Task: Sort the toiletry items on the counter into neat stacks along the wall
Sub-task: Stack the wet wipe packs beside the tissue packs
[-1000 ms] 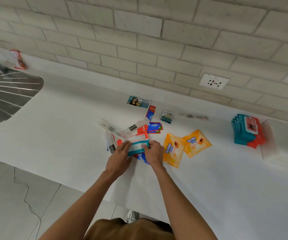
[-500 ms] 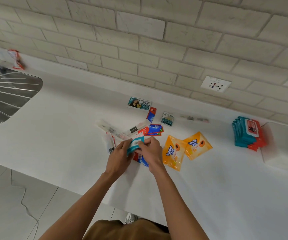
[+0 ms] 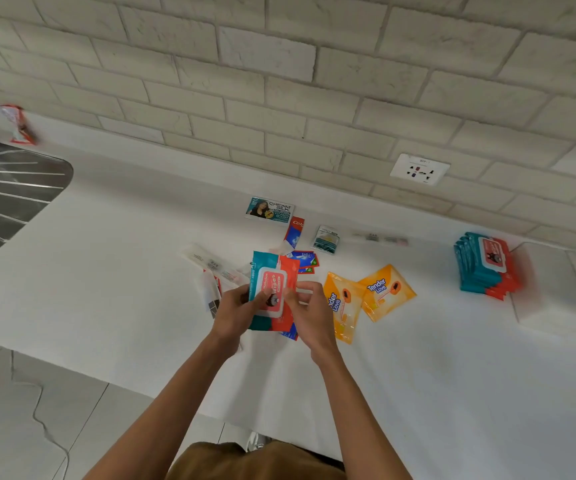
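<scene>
A person's left hand (image 3: 234,315) and right hand (image 3: 309,315) each pinch a side of a wipes pack (image 3: 272,271) over the counter (image 3: 106,289), label up, long axis toward the wall (image 3: 279,81), near end hidden behind them. A blurred stack (image 3: 480,268), seemingly matching, stands far right.

Bare forearms (image 3: 175,393), brown garment (image 3: 255,460), white shoe (image 3: 253,441)

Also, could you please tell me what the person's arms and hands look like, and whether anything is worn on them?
The left hand and right hand are ungloved; I see no ring, watch or bracelet. The left forearm and right forearm are bare as far as the view shows, with no sleeves. A brown garment shows below them.
</scene>
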